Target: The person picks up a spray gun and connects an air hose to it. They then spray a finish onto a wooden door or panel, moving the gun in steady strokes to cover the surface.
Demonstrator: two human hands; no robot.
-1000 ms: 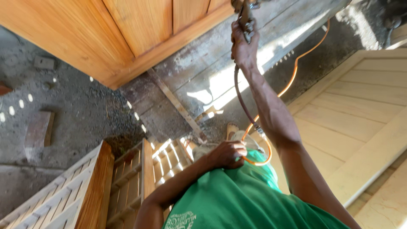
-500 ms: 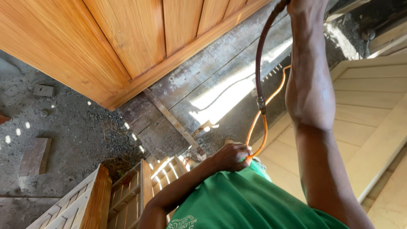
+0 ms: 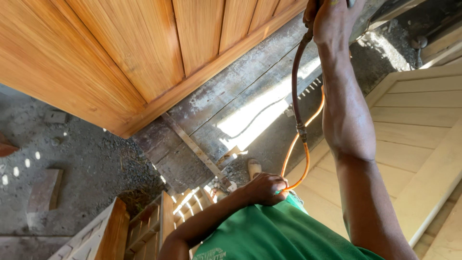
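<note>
Gritty grey ground with dust and small stones is seen under everything, a sunlit patch on the dark boards near the middle. Landmark: varnished wooden door panel, filling the upper left.

- Right hand is raised just right of the door panel's lower rail, at the top edge of view. It is closed around the upper end of a dark hose; whatever sits above the fist is cut off, cannot be told.
- Dark hose is hung down from that fist, right of the door panel, to a metal coupling, where an orange hose is joined on.
- Orange hose is looped down to the left hand, well below the door panel, just above the green shirt. Left hand is closed around the hose, fingers curled.
- Unfinished pale panel is laid to the right of the door panel, past the right forearm.
- Slatted wooden frames are stood below the door panel, lower left.
- Flat stone slab is laid on the ground below the door panel's left part.
</note>
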